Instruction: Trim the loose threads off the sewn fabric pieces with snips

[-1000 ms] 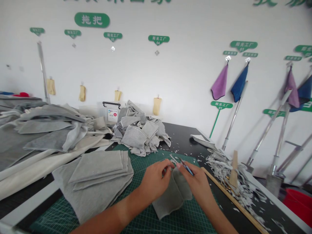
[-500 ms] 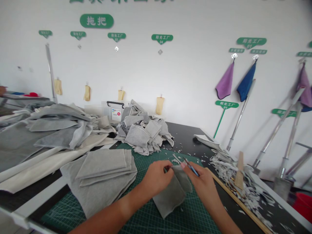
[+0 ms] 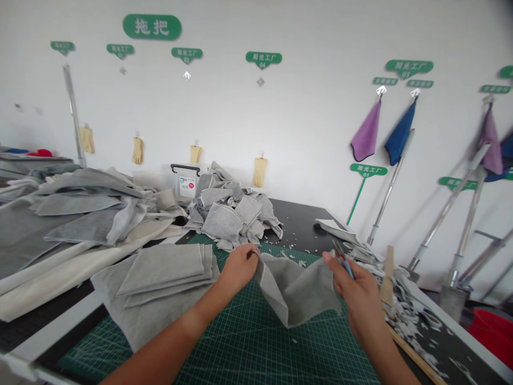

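Note:
A grey cloth (image 3: 298, 289) hangs stretched between my two hands, its middle sagging in a fold above the green cutting mat (image 3: 240, 342). My left hand (image 3: 239, 267) pinches its left upper corner. With thumb and fingers, my right hand (image 3: 356, 283) grips the right upper edge. That same hand also holds small scissors with blue on the handle (image 3: 345, 266), their metal tips pointing up and away. Left of my left forearm lies a folded stack of grey cloths (image 3: 164, 270), on top of a larger grey cloth (image 3: 148, 321).
Behind the mat is a heap of grey cloth pieces (image 3: 234, 211), beside a clear bin (image 3: 186, 182). Larger grey sheets (image 3: 88, 203) pile up at left. Shredded scraps (image 3: 404, 321), a wooden stick (image 3: 387, 275) and a wooden strip (image 3: 414, 355) lie at right. A red bucket (image 3: 491, 331) stands beyond.
My hands have moved apart, the left up and leftward, the right to the right. The cloth, bunched and hanging before, is now spread between them. The view has shifted slightly.

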`<state>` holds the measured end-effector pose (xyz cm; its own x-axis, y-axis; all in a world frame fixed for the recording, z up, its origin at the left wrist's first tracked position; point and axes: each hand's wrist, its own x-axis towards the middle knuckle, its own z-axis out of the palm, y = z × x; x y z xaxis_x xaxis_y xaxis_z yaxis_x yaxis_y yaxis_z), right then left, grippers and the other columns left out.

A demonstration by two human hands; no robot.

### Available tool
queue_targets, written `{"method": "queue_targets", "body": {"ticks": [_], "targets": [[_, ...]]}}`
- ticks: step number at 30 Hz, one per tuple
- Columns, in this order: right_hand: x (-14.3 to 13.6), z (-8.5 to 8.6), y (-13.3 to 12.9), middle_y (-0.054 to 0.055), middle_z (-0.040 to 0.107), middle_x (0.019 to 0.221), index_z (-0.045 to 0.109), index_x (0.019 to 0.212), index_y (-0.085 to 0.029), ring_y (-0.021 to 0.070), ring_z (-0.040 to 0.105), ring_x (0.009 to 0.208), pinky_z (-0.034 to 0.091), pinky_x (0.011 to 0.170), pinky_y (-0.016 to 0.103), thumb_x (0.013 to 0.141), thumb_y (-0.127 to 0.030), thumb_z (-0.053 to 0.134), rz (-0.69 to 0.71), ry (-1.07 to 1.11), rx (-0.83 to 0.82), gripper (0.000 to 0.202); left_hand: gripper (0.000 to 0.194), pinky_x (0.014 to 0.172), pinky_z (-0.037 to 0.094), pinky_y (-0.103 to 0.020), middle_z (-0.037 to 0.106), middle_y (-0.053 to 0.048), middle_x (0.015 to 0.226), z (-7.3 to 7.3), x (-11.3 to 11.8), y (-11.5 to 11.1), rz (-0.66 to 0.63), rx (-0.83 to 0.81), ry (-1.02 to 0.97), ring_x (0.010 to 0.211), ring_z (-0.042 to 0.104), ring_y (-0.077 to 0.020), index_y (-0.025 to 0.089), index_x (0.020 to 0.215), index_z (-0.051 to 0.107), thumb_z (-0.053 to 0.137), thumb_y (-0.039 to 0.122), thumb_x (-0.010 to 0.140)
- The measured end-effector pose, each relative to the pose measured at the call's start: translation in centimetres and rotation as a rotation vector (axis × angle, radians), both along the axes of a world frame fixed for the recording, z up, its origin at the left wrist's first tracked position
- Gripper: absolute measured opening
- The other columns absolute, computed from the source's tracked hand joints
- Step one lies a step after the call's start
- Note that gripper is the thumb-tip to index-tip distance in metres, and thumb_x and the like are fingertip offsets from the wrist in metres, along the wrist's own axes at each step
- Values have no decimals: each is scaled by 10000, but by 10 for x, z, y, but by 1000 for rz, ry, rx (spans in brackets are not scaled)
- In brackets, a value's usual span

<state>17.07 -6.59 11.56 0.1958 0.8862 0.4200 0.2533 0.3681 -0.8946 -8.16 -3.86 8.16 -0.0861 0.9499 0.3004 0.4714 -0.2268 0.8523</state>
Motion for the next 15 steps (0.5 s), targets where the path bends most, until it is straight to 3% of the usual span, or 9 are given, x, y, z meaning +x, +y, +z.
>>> {"method": "queue_targets", "body": {"ticks": [3, 6, 11, 15], "targets": [[16, 9, -1, -77, 280, 522, 436, 642, -216, 90, 247, 487, 183, 457, 260, 800, -525, 745, -30, 142, 13, 465, 183, 660, 478, -254, 596, -35, 826, -7, -11, 12, -51, -169, -375, 761, 563, -161, 181, 876, 589, 438, 273, 828], [35, 11, -2, -93, 260, 502, 365, 615, -232, 73, 205, 461, 142, 438, 253, 758, -518, 783, -22, 189, -34, 527, 189, 655, 505, -260, 561, -16, 833, -19, -15, 23, -71, -302, -578, 744, 542, -143, 186, 916, 555, 493, 261, 754], [68, -14, 0, -100, 272, 458, 361, 605, -236, 62, 216, 398, 121, 409, 227, 723, -602, 759, 38, 62, -325, 554, 206, 646, 522, -295, 542, 4, 759, -43, -9, 30, -179, -553, -564, 666, 530, -133, 172, 874, 549, 584, 263, 693], [86, -42, 4, -92, 276, 402, 365, 562, -237, 64, 218, 352, 97, 403, 229, 738, -653, 682, 68, -83, -475, 552, 236, 680, 549, -321, 596, -34, 822, -49, 1, 23, -257, -576, -382, 756, 577, -161, 155, 875, 592, 648, 327, 724]]}}
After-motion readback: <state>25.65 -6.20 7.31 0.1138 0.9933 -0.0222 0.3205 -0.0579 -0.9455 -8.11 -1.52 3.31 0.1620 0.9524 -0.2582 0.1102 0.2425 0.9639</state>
